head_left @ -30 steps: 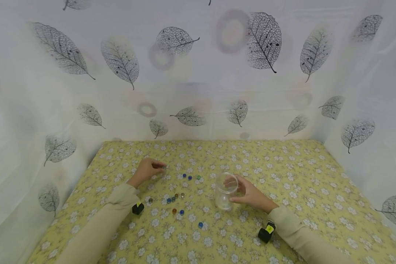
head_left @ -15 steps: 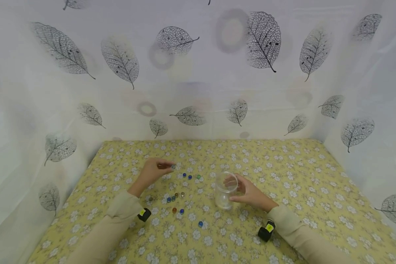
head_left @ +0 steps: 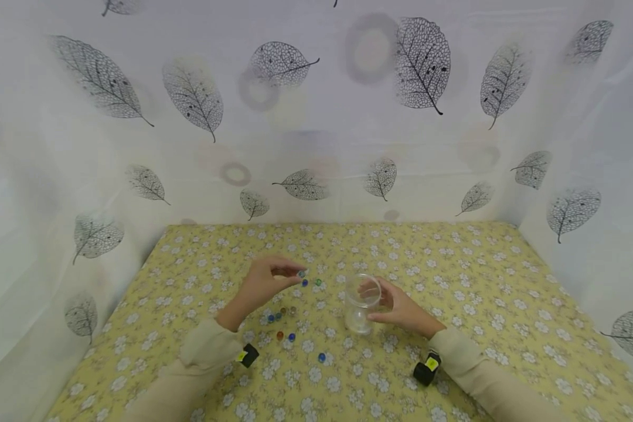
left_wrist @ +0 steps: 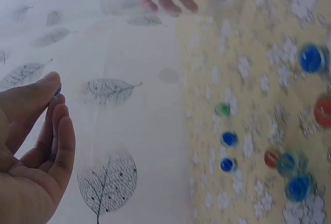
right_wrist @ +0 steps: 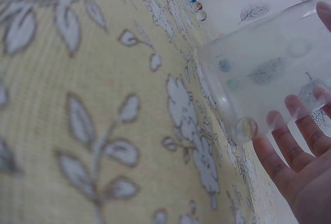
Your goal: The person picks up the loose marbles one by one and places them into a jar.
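My left hand pinches a blue glass marble between thumb and fingertips, above the table and left of the jar. In the head view, the clear jar stands upright on the cloth, and my right hand grips its right side with spread, curved fingers. A swirled marble shows at the jar's base in the right wrist view, apparently inside. Beneath the left fingertips lies a dark blue marble, with a green marble beside it.
Several loose marbles lie nearer the body, among them an orange marble and a blue marble. A yellow flowered cloth covers the table. Leaf-printed white curtains hang at the back and sides.
My left hand has moved right with the pinched marble, toward the jar, and now passes over the dark blue marbles. The right hand and jar stay put.
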Action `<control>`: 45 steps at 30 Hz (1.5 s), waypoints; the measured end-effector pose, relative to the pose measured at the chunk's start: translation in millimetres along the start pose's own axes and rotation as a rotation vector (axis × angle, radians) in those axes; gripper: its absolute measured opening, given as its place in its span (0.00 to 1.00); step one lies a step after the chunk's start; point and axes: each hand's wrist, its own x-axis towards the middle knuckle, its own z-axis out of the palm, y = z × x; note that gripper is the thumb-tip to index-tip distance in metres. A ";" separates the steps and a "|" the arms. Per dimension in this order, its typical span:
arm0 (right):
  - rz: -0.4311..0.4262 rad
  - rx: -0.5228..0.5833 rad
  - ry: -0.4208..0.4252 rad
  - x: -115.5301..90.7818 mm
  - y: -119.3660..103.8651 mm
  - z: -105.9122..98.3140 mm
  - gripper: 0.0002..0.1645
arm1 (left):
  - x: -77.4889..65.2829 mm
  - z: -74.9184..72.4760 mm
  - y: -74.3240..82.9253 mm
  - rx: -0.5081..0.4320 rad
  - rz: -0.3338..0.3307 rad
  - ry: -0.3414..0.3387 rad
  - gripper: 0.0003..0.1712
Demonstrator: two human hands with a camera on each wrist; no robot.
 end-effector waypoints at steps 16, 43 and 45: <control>0.004 0.007 0.002 -1.2 -1.6 -0.6 0.33 | 2.3 39.9 22.1 -0.050 0.100 -0.049 0.12; -0.001 0.033 -0.025 -0.9 -2.5 -0.8 0.34 | 16.4 72.7 29.1 -0.025 0.134 -0.056 0.13; 0.001 0.034 -0.024 -0.9 -2.7 -0.8 0.34 | 16.9 73.3 28.4 -0.032 0.134 -0.058 0.13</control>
